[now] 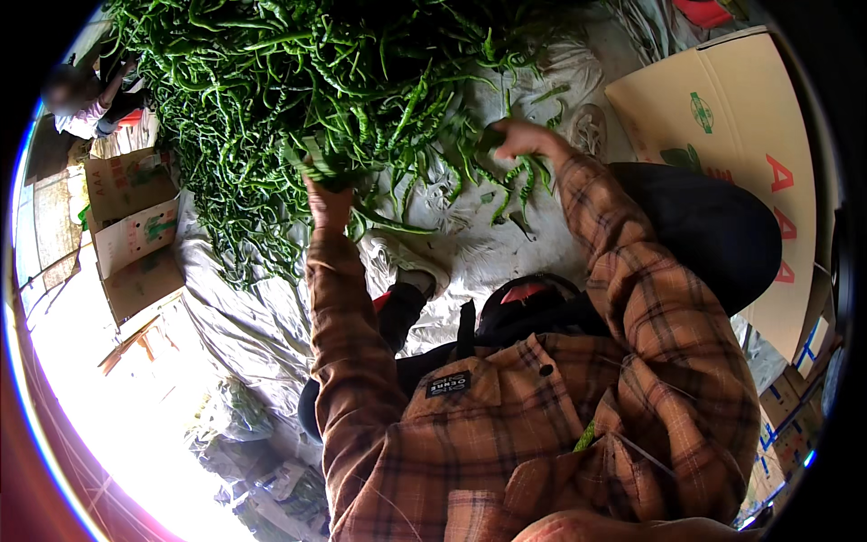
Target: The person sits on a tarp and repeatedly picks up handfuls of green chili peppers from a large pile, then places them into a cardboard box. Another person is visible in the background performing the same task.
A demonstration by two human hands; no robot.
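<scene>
A big heap of long green chilli peppers (pixel 271 88) spreads over a pale plastic sheet (pixel 467 251) in front of me. My left hand (pixel 330 203) reaches to the heap's near edge, gripping a bunch of green chilli peppers (pixel 325 162) that is blurred by motion. Farther right, my right hand (pixel 527 139) is low among loose chilli peppers (pixel 525 186) at the heap's right side. Something dark and green shows at its fingertips, but blur hides whether the fingers hold it.
A large cardboard box (pixel 725 115) with printing stands at right, beside my bent knee (pixel 698 230). Open cartons (pixel 135 230) stand at left, and another person (pixel 85 101) sits beyond them. My shoe (pixel 399 261) is between my arms. Plastic bags (pixel 237 413) lie at lower left.
</scene>
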